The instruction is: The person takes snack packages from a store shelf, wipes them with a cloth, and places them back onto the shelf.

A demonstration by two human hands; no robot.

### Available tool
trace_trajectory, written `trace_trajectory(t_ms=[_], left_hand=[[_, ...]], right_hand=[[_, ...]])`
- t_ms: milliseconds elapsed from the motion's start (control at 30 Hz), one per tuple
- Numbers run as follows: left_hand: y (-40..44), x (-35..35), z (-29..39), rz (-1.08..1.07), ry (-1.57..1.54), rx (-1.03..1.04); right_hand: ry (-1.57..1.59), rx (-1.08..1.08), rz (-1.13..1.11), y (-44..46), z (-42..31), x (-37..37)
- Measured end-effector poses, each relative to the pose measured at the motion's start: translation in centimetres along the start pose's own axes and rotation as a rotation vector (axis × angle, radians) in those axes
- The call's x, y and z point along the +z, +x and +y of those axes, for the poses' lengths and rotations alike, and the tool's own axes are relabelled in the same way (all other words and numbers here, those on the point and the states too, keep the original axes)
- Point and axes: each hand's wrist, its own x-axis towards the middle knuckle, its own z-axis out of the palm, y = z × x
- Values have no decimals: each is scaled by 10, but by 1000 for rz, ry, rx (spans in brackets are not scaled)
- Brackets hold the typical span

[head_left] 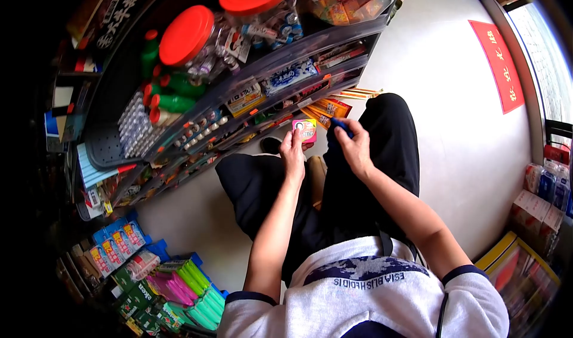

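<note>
My left hand [292, 155] is closed around a small pink and yellow box [306, 132] with a white label, held in front of the shelves. A little to the right, my right hand [356, 151] pinches something dark blue [338, 125], perhaps a cloth; its exact kind I cannot make out. A gap separates the two hands, both above my bent knees in black trousers. Orange packets [328, 110] lie just beyond them, at the low end of the shelf.
Stocked shelves [239, 96] curve along the left, with red-lidded jars [186, 35] and green bottles [174, 102] on top. Colourful packs [185, 284] stand lower left. A red paper strip [498, 66] lies right on the pale floor [453, 147]. Stacked cartons [531, 210] line the right edge.
</note>
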Motion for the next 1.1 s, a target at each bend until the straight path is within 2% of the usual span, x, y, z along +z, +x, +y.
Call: trace_trajectory(t_ms=[33, 67, 133, 233, 267, 333, 400, 500, 600, 700, 933, 1100], left_hand=[[-13, -2, 8, -22, -50, -17], [-24, -2, 15, -45, -101, -32], [-45, 2, 28, -62, -161, -8], [-74, 10, 57, -141, -212, 44], [-79, 11, 62, -137, -214, 52], [-86, 13, 68, -198, -467, 114], [-93, 12, 71, -273, -532, 64], [-105, 11, 75, -278, -557, 122], [-116, 9, 75, -223, -626, 92], [-120, 3, 76, -162, -616, 96], [-130, -4, 96, -167, -717, 77], [-130, -9, 99, -203, -818, 44]], right_hand=[[23, -33, 1, -3, -13, -3], [-109, -210, 1, -8, -27, -9], [-137, -405, -50, -20, -50, -11], [-154, -568, -167, -41, -73, -8], [-168, -598, -193, -48, -80, -7], [-181, -625, -226, -60, -85, -3], [-185, -632, -287, -71, -87, 1], [-230, -689, -298, -83, -90, 7], [-291, -683, -390, -98, -96, 10], [-341, -779, -431, -112, -95, 15], [-427, -964, -558, -127, -108, 8], [-456, -987, -776, -118, -112, -13]])
